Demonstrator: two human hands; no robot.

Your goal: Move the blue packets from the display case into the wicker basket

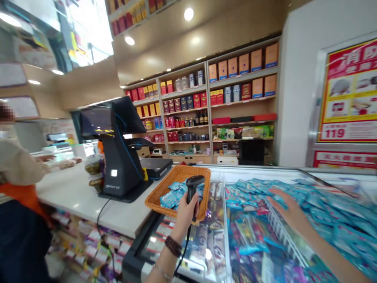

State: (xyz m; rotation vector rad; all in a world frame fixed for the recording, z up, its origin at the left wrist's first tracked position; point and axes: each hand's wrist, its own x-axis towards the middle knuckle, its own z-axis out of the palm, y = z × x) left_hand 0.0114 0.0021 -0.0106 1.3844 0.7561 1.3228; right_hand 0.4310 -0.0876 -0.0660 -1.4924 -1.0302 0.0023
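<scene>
L hand wrapped round the handle of a black scanner, fingers closed, thumb up the near side, scanner head on top; R hand over the blue pkts, palm down, fingers loosely spread, pinching nothing that shows; can't tell if fingertips touch a pkt; to work it well, hold scanner head clear of basket rim w/ L wrist loose, cable free of forearm; R fingers best come in flat & take one pkt by its edge, clear of the white wire divider; L forearm rises from bottom centre, dark bracelet at wrist; R forearm slants in from lower R, elbow out of view; scanner is above the wicker basket, which has more blue pkts in it & sits btwn counter & glass-topped freezer; POS terminal on counter, L of basket; co-worker in orange apron far L; shelves w/ boxed goods in bkgd.
</scene>
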